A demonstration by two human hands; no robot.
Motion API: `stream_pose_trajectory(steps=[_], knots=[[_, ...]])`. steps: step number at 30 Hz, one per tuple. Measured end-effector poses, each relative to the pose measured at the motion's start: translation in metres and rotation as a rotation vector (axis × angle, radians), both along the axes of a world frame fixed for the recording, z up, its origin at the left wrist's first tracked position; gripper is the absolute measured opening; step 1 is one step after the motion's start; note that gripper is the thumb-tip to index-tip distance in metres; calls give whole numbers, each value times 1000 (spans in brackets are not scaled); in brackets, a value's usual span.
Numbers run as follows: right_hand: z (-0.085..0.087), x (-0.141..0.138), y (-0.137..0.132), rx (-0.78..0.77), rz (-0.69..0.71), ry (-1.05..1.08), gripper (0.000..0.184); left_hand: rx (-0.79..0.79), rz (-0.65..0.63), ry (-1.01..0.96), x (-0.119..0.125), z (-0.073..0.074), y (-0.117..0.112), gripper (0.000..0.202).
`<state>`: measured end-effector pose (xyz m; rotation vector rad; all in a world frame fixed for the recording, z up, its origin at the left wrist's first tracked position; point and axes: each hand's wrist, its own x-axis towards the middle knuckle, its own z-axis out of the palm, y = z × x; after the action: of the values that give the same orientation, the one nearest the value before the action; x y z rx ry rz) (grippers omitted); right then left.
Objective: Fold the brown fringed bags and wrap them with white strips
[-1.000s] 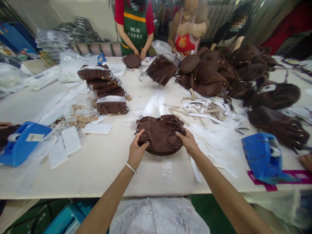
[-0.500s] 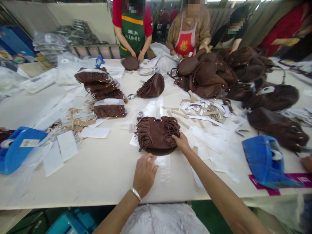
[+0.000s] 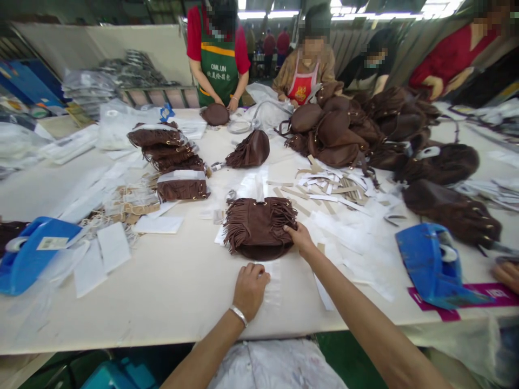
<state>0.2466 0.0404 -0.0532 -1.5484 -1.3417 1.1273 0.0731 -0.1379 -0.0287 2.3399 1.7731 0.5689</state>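
A dark brown fringed handbag (image 3: 259,227) lies on the white table in front of me, with small metal rings and a pale strip (image 3: 259,189) at its top edge. My right hand (image 3: 299,237) grips its lower right side, thumb on top. Just below the bag, my left hand (image 3: 250,289), with a silver bracelet at the wrist, has its fingers curled together at the edge of a clear plastic sheet (image 3: 273,286). That sheet shows from beneath the bag's front; the left fingertips are partly hidden.
Stacked fringed bags (image 3: 182,186) stand at left, near tags and white cards (image 3: 113,246). Blue tape dispensers (image 3: 432,265) sit on both sides. Paper strips (image 3: 336,183) and a heap of brown bags (image 3: 340,129) lie at right. Several co-workers stand across the table (image 3: 162,302).
My left hand has moved slightly right and its fingers have curled in at the plastic sheet. My right hand keeps its grip on the handbag. The camera view has tilted up a little.
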Motion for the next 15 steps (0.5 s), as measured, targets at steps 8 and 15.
stream_pose_trajectory(steps=[8, 15], knots=[[1, 4, -5, -52, -12, 60, 40, -46, -118, 9, 3, 14, -21, 54], [11, 10, -14, -12, 24, 89, 42, -201, -266, 94, 7, -13, -49, 79]])
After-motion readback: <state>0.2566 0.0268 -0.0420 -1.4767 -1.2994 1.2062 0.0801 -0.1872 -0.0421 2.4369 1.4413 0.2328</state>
